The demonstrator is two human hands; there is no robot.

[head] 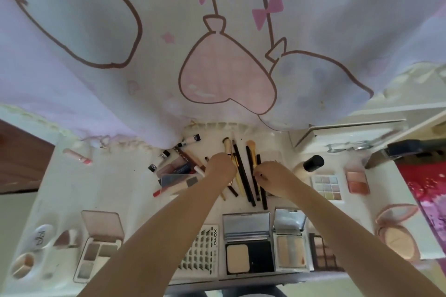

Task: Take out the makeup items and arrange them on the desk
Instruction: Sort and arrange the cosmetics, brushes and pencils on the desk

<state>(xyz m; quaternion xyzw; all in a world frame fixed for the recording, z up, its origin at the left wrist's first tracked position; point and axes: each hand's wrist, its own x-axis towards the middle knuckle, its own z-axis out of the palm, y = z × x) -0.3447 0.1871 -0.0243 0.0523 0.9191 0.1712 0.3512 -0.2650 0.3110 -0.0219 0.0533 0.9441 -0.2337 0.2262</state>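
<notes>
Your left hand [220, 167] lay curled over the gold-handled brushes [228, 149] at the middle of the counter [58, 190]; its fingers faced away from the camera, so what they held, if anything, could not be told. Your right hand [272, 177] pinched a black pencil [261, 190] between thumb and fingertips, among the row of dark brushes and pencils lying side by side. Left of them, tubes and lipsticks [178, 164] lay in a blurred heap, hard to separate. Open palettes [248, 246] lined the near edge, partly covered by your forearms. A printed curtain [217, 43] hid the counter's far side.
</notes>
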